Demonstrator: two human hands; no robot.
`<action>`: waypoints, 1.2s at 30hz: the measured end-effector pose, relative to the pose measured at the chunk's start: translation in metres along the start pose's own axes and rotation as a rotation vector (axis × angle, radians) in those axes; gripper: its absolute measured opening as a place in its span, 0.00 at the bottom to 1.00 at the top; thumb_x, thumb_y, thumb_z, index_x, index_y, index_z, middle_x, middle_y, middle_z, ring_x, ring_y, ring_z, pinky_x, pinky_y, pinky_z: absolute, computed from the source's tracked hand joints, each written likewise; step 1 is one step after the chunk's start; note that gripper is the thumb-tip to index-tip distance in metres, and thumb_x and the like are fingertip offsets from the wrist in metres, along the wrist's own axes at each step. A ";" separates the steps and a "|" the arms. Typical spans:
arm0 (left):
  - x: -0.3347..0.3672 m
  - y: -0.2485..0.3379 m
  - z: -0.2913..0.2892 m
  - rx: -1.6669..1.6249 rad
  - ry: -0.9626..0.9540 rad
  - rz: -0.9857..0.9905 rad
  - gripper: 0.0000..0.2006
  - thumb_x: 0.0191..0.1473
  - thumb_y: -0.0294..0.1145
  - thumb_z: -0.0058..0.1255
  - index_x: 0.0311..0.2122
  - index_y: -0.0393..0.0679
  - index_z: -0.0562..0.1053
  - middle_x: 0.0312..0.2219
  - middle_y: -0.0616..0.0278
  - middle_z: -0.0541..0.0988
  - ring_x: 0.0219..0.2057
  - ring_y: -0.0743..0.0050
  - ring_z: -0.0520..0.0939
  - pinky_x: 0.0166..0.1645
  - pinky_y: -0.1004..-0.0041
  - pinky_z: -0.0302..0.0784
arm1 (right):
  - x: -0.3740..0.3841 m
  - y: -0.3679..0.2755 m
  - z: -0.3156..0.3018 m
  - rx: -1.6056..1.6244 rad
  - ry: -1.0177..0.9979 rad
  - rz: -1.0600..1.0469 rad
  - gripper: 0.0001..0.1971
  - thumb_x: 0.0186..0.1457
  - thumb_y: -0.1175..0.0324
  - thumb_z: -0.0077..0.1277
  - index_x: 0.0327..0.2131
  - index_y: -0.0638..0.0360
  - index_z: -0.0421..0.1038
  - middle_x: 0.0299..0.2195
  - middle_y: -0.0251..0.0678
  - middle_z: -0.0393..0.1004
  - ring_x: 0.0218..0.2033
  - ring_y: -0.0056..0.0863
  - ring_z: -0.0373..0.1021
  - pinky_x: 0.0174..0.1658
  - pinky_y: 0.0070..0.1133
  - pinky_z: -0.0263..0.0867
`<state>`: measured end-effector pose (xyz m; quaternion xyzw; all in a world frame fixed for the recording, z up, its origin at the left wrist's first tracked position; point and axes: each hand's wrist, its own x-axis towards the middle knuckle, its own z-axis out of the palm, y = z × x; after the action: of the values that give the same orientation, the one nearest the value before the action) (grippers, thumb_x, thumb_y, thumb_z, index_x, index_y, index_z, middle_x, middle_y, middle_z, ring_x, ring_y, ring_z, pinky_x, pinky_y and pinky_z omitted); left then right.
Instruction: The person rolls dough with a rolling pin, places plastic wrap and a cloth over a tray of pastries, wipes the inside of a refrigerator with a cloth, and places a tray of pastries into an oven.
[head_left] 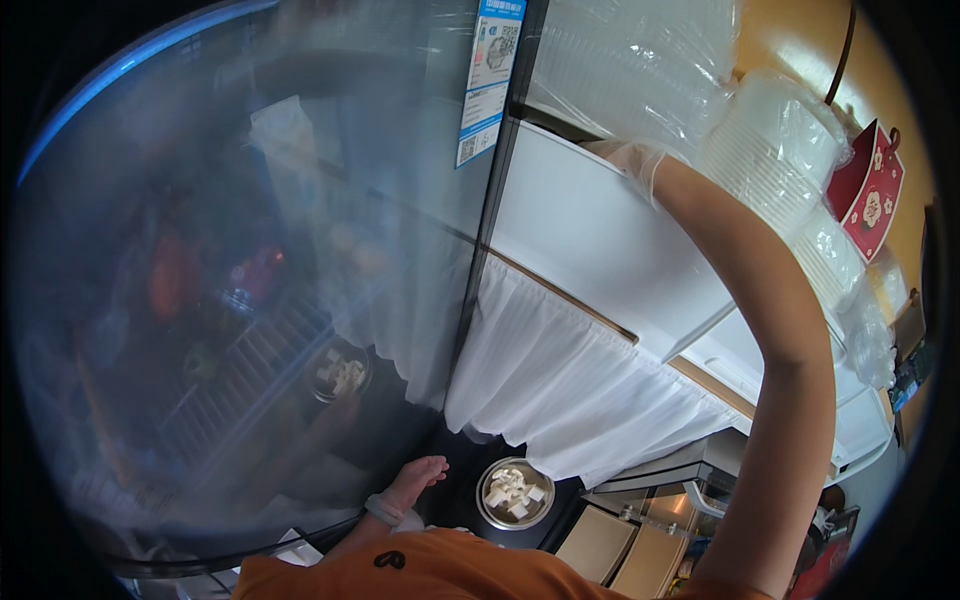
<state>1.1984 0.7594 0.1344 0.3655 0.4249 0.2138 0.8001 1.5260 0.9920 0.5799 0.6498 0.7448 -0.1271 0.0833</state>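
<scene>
My right arm reaches up and across to a white cabinet drawer or flap [600,215], which has a dark gap along its top edge. At that gap is my right hand [630,158], in a thin clear plastic glove. Its fingers are hidden inside, so I cannot see whether they hold anything. Low in the view, my left hand [412,483] is empty with its fingers stretched out, and a pale cuff circles the wrist. Just right of it sits a round metal bowl [485,514] with several white chunks [513,492] in it.
A large glass door [380,300] on the left mirrors the bowl and shows blurred shelves. Beneath the cabinet hangs a white curtain [590,380]. Stacks of clear plastic containers [770,130] in bags stand on top, beside a red patterned paper box [870,195]. Brown boxes [597,543] lie lower right.
</scene>
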 end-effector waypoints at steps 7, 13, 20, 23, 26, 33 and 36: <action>0.007 -0.004 -0.007 -0.006 0.012 -0.010 0.18 0.56 0.39 0.44 0.48 0.41 0.67 0.41 0.65 0.74 0.39 0.80 0.73 0.44 0.78 0.66 | -0.009 -0.007 -0.001 0.052 0.020 0.077 0.24 0.54 0.55 0.43 0.48 0.65 0.65 0.46 0.47 0.68 0.47 0.35 0.66 0.50 0.25 0.61; 0.008 -0.010 -0.008 -0.028 0.024 -0.029 0.18 0.56 0.40 0.44 0.48 0.41 0.67 0.40 0.66 0.74 0.39 0.80 0.73 0.44 0.78 0.65 | -0.008 -0.012 0.000 -0.023 0.034 0.124 0.25 0.54 0.55 0.44 0.48 0.65 0.65 0.46 0.48 0.68 0.47 0.35 0.66 0.50 0.25 0.61; 0.006 -0.011 -0.011 -0.045 0.039 -0.026 0.17 0.56 0.39 0.44 0.48 0.41 0.67 0.40 0.65 0.74 0.39 0.80 0.74 0.44 0.79 0.65 | -0.005 -0.023 0.003 -0.148 0.072 0.184 0.25 0.53 0.55 0.44 0.47 0.66 0.65 0.46 0.48 0.68 0.47 0.35 0.66 0.49 0.25 0.61; 0.006 -0.010 -0.014 -0.041 0.031 0.007 0.17 0.56 0.38 0.45 0.48 0.41 0.67 0.40 0.65 0.74 0.38 0.80 0.74 0.43 0.79 0.66 | -0.009 -0.028 0.001 -0.190 0.089 0.216 0.25 0.53 0.55 0.44 0.47 0.66 0.65 0.46 0.48 0.68 0.47 0.35 0.66 0.49 0.25 0.61; 0.004 -0.007 -0.012 -0.047 0.073 -0.007 0.17 0.56 0.38 0.45 0.48 0.41 0.67 0.40 0.65 0.74 0.38 0.80 0.74 0.43 0.79 0.66 | -0.017 -0.034 0.001 -0.207 0.091 0.256 0.25 0.53 0.55 0.44 0.47 0.66 0.66 0.46 0.48 0.68 0.47 0.35 0.66 0.49 0.25 0.61; -0.005 -0.002 -0.021 -0.045 0.101 0.023 0.17 0.56 0.39 0.45 0.47 0.41 0.68 0.39 0.66 0.74 0.38 0.81 0.74 0.43 0.79 0.67 | -0.049 -0.051 -0.003 0.281 0.005 0.217 0.26 0.50 0.54 0.46 0.43 0.70 0.68 0.44 0.48 0.69 0.45 0.35 0.67 0.47 0.24 0.63; -0.007 -0.004 -0.025 -0.040 0.089 0.030 0.17 0.56 0.40 0.45 0.46 0.41 0.68 0.39 0.66 0.74 0.37 0.81 0.74 0.42 0.79 0.67 | -0.048 -0.020 -0.001 0.436 0.052 0.124 0.24 0.49 0.58 0.48 0.43 0.71 0.68 0.44 0.49 0.69 0.44 0.34 0.67 0.46 0.24 0.63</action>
<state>1.1738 0.7628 0.1258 0.3458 0.4500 0.2503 0.7844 1.5127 0.9446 0.5967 0.7000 0.6601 -0.2631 -0.0706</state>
